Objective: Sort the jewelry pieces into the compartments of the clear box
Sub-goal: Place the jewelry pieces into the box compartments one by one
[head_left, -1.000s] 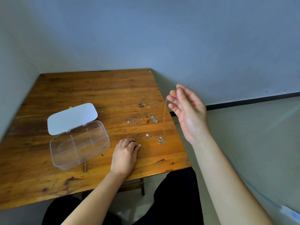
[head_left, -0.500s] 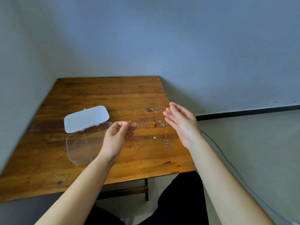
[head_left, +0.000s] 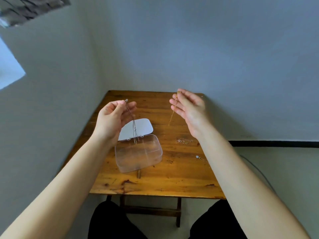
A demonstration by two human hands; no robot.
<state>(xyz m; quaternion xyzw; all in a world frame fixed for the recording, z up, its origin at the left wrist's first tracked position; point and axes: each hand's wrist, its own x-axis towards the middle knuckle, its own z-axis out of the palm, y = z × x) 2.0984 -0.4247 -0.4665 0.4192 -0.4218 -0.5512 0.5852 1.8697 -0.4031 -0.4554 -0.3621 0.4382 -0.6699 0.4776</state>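
Clear box (head_left: 139, 155) sits open on the wooden counter (head_left: 172, 178), w/ its white lid (head_left: 138, 129) hinged back flat on the far side; dividers show faintly inside, compartments look bare as far as can be told.

Thin dark chain (head_left: 134, 130) hangs from the left hand (head_left: 114, 118), lifted above the counter; its lower end dangles in front of the lid hinge, over the box's far edge. Left hand pinches the chain's top end btw thumb and fingertips, a small pale bead at the pinch point.

Gold chain (head_left: 173, 110) hangs from the right hand (head_left: 188, 109), also raised, to the right of the box and well apart from it. Right hand holds it at the fingertips, other fingers loosely extended, palm facing left.

On the counter, right of the box: a small silvery tangle (head_left: 184, 140) near the right wrist, and a piece w/ a round pale pendant (head_left: 197, 157) partly hidden by the right forearm.

Grey wall behind; dark trousers below the counter edge.
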